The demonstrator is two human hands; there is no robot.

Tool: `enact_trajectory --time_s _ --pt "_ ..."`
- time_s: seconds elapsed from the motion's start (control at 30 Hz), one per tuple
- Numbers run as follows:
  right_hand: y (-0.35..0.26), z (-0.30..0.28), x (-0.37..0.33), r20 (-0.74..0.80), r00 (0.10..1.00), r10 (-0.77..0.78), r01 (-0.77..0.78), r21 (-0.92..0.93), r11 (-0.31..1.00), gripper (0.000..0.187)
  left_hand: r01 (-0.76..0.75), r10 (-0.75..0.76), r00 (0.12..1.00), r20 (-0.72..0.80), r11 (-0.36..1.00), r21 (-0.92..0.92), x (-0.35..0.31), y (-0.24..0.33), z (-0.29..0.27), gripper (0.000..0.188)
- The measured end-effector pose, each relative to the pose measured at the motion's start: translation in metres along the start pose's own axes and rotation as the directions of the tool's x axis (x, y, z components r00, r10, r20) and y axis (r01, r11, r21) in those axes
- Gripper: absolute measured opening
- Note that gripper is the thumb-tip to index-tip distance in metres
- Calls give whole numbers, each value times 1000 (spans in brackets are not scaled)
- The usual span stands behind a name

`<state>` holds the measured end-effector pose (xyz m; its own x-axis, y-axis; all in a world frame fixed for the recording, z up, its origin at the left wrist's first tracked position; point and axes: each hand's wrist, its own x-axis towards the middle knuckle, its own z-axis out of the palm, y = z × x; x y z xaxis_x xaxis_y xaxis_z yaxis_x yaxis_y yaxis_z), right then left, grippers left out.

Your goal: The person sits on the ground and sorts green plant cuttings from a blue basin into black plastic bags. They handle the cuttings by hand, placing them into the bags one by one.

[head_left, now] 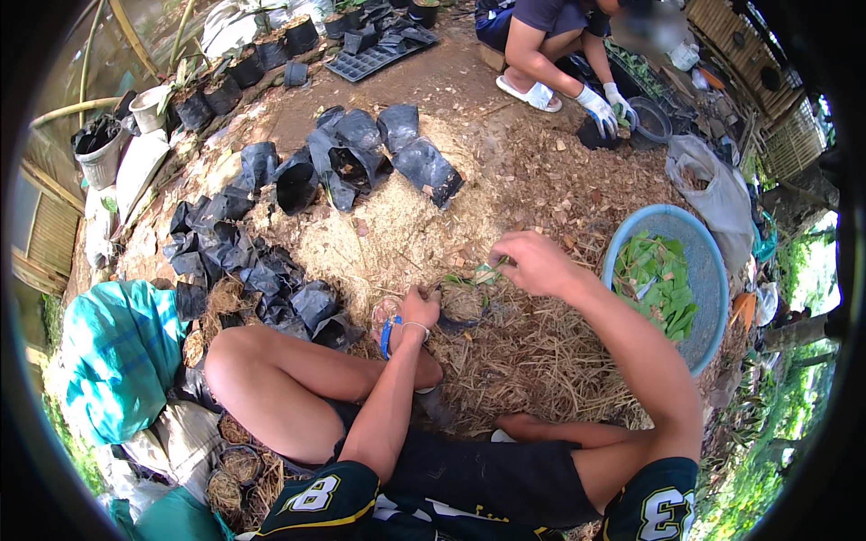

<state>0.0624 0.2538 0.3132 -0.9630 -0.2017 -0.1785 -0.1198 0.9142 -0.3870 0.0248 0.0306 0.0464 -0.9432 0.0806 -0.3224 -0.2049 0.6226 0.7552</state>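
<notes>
Between my hands stands a small black nursery bag [462, 307] filled with straw-like fibre. My left hand [421, 307] is closed at its left rim, the fingertips pinched on the edge. Over the bag's right side, my right hand [534, 261] is closed in a pinch on a small green leaf cutting [486, 273]. The cutting's lower end is hard to make out against the fibre. To the right, a round blue basin [710, 340] holds many loose green leaves [657, 281].
Empty black nursery bags [345, 158] lie ahead and at left, near a teal sack [122, 361]. Dry straw [532, 370] covers the ground before me. A co-worker in white gloves [599, 110] crouches at far right, handling a dark pot. A seedling tray [382, 56] lies farther back.
</notes>
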Motion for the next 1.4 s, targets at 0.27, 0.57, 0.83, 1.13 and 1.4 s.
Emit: enact_trajectory --time_s 0.27,0.57,0.83,1.13,1.4 --pt "-8 83 38 -4 992 -130 129 -98 987 22 49 -51 999 13 995 83 -6 0 -2 36" --pt "3 134 52 -78 955 -287 268 -194 944 26 79 -79 997 -24 997 -6 -1 -10 3 26" --pt "5 145 61 -53 955 -291 274 -212 938 22 125 -125 992 -11 992 -10 1 -6 -6 22" --pt "0 134 64 -8 965 -262 256 -185 949 23 145 -141 989 40 982 -119 -1 -2 -14 21" --pt "2 141 67 -32 951 -306 290 -239 927 18 126 -122 992 36 982 -143 1 -8 -7 17"
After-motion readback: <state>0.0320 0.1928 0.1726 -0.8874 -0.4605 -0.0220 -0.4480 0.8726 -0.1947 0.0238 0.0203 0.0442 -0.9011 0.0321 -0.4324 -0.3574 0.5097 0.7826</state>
